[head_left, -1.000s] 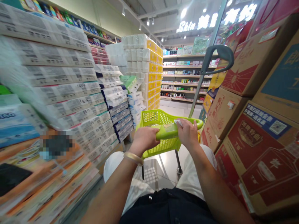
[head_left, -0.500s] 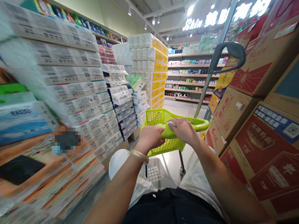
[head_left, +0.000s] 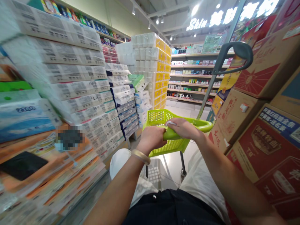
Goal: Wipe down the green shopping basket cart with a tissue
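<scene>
A lime-green plastic shopping cart (head_left: 176,149) stands in front of me, with a perforated basket and a thick curved handle (head_left: 203,125). My left hand (head_left: 152,137) is wrapped round the left part of this handle; a pale gold bangle (head_left: 140,157) circles the wrist. Further right, my right hand (head_left: 184,127) lies closed over the same handle, its fingers pointing left. A small white piece (head_left: 170,123) shows at its fingers, and I cannot make out what it is.
Wrapped paper-goods stacks (head_left: 82,73) line the left, with yellow-and-white packs (head_left: 153,68) beyond. Printed cartons (head_left: 264,140) rise close on the right. A grey loop grip (head_left: 234,57) on a slanted metal pole stands before them. Stocked shelves (head_left: 194,76) lie ahead.
The surroundings have shifted slightly to the right in view, and the cart a little too. Both hands keep their hold on the handle.
</scene>
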The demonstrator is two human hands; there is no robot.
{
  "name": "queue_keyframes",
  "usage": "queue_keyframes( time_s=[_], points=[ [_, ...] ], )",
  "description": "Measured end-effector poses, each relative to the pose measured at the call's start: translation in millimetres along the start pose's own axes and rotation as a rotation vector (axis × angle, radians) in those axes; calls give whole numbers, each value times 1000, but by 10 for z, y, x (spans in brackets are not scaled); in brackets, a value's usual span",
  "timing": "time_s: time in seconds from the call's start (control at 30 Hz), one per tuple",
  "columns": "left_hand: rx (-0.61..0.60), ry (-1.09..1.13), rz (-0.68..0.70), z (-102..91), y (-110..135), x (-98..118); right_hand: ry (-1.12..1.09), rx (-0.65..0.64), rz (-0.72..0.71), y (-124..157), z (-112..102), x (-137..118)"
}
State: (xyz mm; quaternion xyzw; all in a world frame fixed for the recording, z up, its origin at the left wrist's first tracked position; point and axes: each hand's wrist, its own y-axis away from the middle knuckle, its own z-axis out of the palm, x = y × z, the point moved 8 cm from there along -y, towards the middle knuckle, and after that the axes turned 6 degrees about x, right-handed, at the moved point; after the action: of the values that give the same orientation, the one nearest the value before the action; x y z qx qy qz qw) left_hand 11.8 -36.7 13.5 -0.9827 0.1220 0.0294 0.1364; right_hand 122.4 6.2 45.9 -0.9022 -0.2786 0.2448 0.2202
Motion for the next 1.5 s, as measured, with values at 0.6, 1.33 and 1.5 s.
queue_keyframes(
  time_s=[0.6,1.33,1.5],
  points=[
    [24,-8,2,-41,23,5,-88,213,-180,439,-94,-24],
    [26,-3,17,-23,17,11,-86,476,-122,863,32,-146],
    [30,-14,17,-40,19,13,-65,544,17,849,-114,167]
  ],
)
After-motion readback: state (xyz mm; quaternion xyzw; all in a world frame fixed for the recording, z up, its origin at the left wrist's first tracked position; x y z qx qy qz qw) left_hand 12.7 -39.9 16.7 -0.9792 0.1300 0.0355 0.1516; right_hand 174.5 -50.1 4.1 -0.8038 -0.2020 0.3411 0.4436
